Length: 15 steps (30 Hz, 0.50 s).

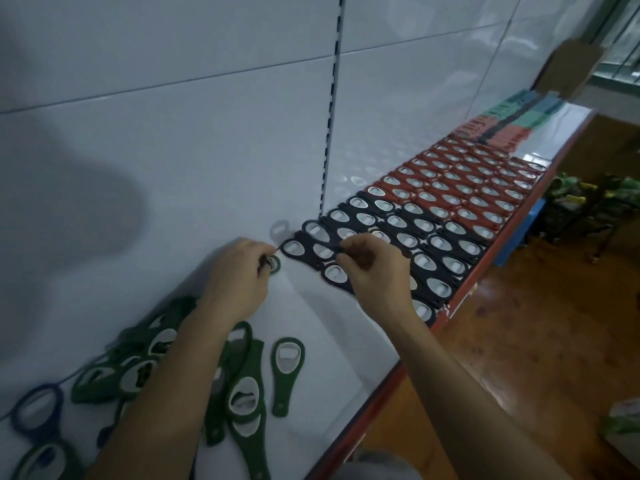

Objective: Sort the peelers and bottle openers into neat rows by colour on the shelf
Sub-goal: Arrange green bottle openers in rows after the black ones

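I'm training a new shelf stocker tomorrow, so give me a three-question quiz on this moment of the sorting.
1. True or false: the loose green openers by the left forearm already lie in neat rows.
2. The held opener in the left hand is: A red; B green; C blue.
3. Fill in: the right hand pinches a dark opener in the dark rows; the far rows beyond them are ___.
Key: 1 false; 2 B; 3 red.
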{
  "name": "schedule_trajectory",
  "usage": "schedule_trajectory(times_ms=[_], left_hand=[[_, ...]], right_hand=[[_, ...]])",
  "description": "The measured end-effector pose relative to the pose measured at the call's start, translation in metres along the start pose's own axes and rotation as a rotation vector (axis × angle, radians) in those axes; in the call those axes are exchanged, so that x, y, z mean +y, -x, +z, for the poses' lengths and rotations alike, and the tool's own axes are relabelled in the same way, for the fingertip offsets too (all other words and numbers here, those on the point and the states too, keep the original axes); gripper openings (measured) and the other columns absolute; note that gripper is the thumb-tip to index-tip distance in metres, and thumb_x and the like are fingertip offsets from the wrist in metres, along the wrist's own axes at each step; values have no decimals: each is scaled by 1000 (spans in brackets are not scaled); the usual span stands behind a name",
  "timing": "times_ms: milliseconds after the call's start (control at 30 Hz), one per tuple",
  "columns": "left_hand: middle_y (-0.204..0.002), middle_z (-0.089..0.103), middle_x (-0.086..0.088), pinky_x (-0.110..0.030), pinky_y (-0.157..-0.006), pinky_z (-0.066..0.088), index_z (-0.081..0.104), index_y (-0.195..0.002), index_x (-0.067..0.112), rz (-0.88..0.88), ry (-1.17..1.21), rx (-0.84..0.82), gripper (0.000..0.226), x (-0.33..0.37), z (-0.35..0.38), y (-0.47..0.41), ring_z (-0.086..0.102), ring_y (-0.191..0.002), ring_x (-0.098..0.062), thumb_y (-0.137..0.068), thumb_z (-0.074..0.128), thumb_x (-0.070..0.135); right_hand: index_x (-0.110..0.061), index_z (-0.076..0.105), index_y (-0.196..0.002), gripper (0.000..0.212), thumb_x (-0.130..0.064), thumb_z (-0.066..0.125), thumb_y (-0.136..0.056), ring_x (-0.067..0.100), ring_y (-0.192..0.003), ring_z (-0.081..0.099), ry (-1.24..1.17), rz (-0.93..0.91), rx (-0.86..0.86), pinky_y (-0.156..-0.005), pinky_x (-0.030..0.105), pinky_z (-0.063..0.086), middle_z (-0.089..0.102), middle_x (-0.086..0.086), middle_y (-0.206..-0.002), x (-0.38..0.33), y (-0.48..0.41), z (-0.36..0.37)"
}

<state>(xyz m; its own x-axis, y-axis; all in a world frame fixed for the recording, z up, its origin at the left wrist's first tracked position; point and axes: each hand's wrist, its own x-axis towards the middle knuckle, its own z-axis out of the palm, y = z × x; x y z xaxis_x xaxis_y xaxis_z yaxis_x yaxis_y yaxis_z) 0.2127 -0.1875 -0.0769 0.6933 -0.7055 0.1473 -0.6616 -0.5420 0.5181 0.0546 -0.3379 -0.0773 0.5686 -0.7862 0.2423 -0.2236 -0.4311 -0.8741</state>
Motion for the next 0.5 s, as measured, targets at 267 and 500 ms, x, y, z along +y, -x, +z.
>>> schedule_trajectory(times_ms=[267,500], left_hand=[[-113,64,4,-25,-68,50,77,-103,20,-22,-172,-149,25,-8,-5,1,57,-80,-9,-95,57,8],[-88,73,-5,-43,-72,60,75,-87,16,-91,-188,-266,22,-24,-21,-2,66,-73,-20,-92,55,11]], right_hand=[[-21,72,-101,20,-7,74,-87,11,-74,70,-105,79,-88,-69,28,59,73,-6,-82,-1,-15,10],[-19,73,-106,23,-10,76,-85,11,-81,70,156,-63,-487,-80,26,55,76,-1,-89,-18,-51,50]])
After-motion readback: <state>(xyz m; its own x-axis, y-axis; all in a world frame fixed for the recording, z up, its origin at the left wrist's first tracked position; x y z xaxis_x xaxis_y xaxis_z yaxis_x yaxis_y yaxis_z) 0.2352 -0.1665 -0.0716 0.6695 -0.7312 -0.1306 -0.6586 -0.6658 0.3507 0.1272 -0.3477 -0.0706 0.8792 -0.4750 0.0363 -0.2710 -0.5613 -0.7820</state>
